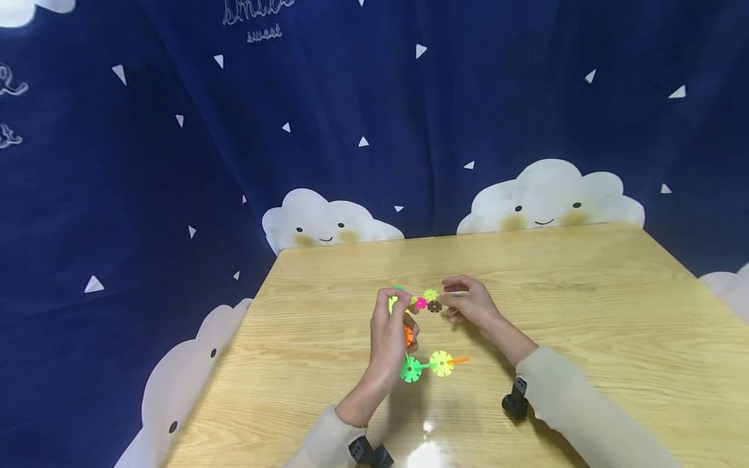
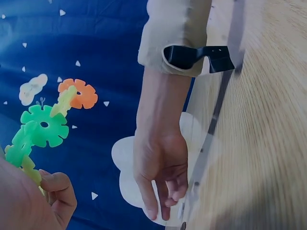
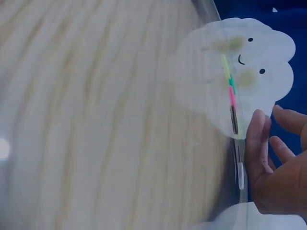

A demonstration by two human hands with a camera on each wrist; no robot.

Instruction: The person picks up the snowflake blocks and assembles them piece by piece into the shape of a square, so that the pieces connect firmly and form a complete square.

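The left hand (image 1: pixel 389 337) pinches a chain of linked discs (image 1: pixel 415 373) running from its fingers towards the wearer, then rightward, while the right hand (image 1: pixel 474 304), fingers parted, is nearer the brown disc (image 1: pixel 434 309) just left of its fingertips, seemingly unheld

Free tabletop (image 1: pixel 608 325) right of right hand (image 1: pixel 475 307), linked discs (image 1: pixel 419 305) across the gap to left hand (image 1: pixel 388 335), perhaps wholly.

We count 1 left hand (image 1: pixel 391 333), 1 right hand (image 1: pixel 475 304), 2 black wrist cameras (image 1: pixel 515 406) (image 1: pixel 360 448), 1 bench (image 1: pixel 304 325) and, along its far edge, 2 smiling clouds (image 1: pixel 316 211) (image 1: pixel 550 182). Among the flower-shaped discs (image 1: pixel 437 364), we make out 1 pink disc (image 1: pixel 420 303) and 1 brown disc (image 1: pixel 434 307); the rest, partly hidden, we cannot total.
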